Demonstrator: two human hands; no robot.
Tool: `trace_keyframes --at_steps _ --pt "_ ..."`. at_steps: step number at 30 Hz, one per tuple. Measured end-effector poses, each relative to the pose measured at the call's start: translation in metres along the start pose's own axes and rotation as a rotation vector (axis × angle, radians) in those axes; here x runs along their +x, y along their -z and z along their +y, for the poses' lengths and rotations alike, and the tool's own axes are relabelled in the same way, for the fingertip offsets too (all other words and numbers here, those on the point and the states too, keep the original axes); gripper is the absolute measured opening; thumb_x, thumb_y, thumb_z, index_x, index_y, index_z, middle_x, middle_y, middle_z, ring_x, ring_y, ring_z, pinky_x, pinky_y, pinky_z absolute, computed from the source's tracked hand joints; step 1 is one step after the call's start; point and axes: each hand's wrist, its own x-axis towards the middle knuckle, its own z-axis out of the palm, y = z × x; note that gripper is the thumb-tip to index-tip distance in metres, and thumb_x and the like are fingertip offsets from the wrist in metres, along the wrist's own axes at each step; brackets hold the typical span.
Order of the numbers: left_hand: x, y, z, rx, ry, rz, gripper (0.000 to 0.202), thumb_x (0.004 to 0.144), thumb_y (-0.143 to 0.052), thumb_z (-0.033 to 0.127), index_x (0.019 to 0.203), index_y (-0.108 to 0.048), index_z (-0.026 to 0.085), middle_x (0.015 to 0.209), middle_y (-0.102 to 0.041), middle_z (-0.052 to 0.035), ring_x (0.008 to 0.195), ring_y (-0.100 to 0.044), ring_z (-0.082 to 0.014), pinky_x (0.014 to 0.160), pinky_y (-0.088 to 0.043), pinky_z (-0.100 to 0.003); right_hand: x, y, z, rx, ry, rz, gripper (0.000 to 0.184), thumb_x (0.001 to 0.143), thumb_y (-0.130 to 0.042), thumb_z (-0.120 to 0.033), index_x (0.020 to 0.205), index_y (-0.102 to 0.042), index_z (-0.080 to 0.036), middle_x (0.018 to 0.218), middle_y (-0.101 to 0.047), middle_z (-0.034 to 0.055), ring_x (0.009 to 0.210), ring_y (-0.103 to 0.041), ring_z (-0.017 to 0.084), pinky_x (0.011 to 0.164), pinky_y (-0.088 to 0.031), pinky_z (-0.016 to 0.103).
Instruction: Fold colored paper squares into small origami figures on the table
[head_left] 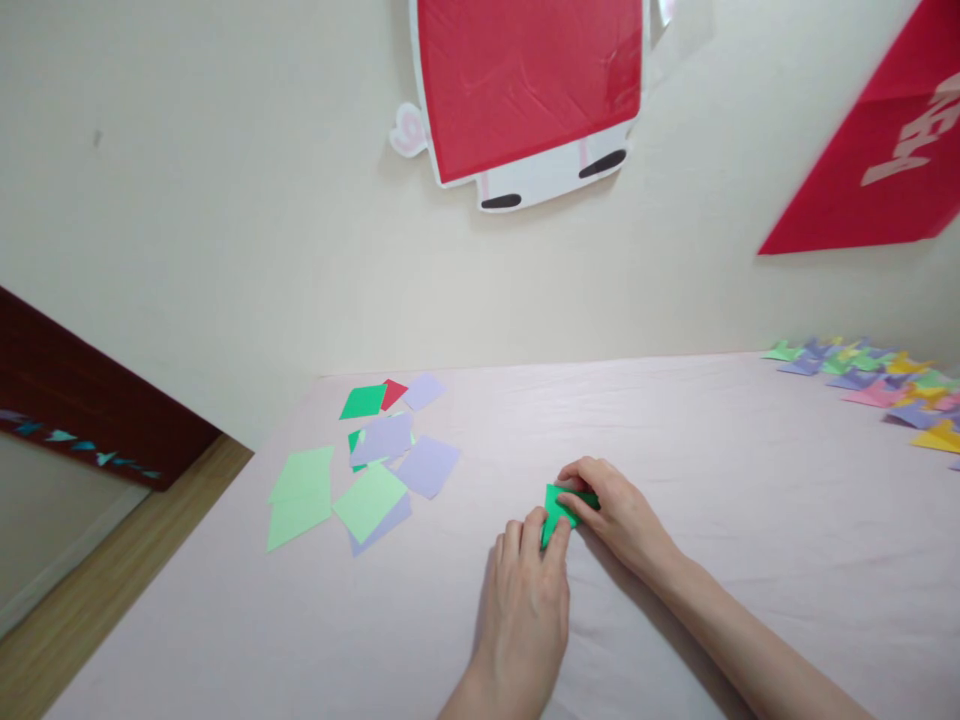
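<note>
A small folded piece of green paper (556, 512) lies on the pale pink cloth, between my two hands. My left hand (529, 585) has its thumb and fingertips closed on the paper's near corner. From the right, my right hand (611, 508) pinches the far right part with thumb and index finger. Its fingers cover part of the paper there, so the exact fold is partly hidden.
Loose paper squares in light green (370, 502), purple (429, 466), green (364, 401) and red (394, 394) lie to the left. Several folded paper pieces (874, 392) stand in rows at the far right. Behind the cloth-covered surface (675, 420) rises a wall (300, 200).
</note>
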Motion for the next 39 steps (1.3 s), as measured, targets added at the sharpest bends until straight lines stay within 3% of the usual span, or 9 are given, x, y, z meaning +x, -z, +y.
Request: trace_keyframes --at_steps 9,14,33,39 --pt "-0.003 -0.007 -0.003 0.047 -0.023 0.032 0.056 0.087 -0.049 0.004 0.140 -0.045 0.020 0.133 -0.053 -0.0077 0.102 -0.053 -0.0243 0.087 -0.051 -0.041 0.000 0.002 0.004 -0.044 0.028 -0.024 0.012 0.091 -0.047 -0.022 0.093 -0.059 -0.021 0.087 -0.065 0.0054 0.082 -0.058 0.022 0.078 -0.046 0.038" --pt "-0.002 -0.006 -0.002 0.115 -0.072 0.030 0.062 0.084 -0.051 0.003 0.142 -0.044 0.025 0.139 -0.051 -0.0051 0.097 -0.052 -0.0237 0.083 -0.051 -0.040 0.002 -0.001 0.002 -0.104 0.067 -0.017 0.012 0.090 -0.047 -0.020 0.088 -0.058 -0.021 0.084 -0.064 0.0044 0.080 -0.057 0.021 0.076 -0.045 0.037" --pt "0.004 -0.010 -0.003 0.255 -0.111 0.039 0.051 0.083 -0.059 0.014 0.133 -0.056 0.022 0.141 -0.053 -0.0076 0.093 -0.054 -0.0258 0.077 -0.050 -0.043 0.003 0.000 -0.004 -0.229 0.072 -0.002 0.014 0.089 -0.050 -0.011 0.083 -0.058 -0.021 0.084 -0.064 0.0037 0.081 -0.055 0.021 0.076 -0.040 0.034" --pt "0.014 -0.006 -0.001 0.221 -0.146 0.094 0.037 0.086 -0.059 0.019 0.123 -0.063 0.022 0.130 -0.062 -0.0047 0.113 -0.053 -0.0286 0.096 -0.046 -0.047 -0.007 0.010 -0.004 -0.231 0.006 0.058 0.011 0.085 -0.056 -0.013 0.092 -0.058 -0.021 0.083 -0.064 0.0035 0.084 -0.052 0.023 0.076 -0.038 0.036"
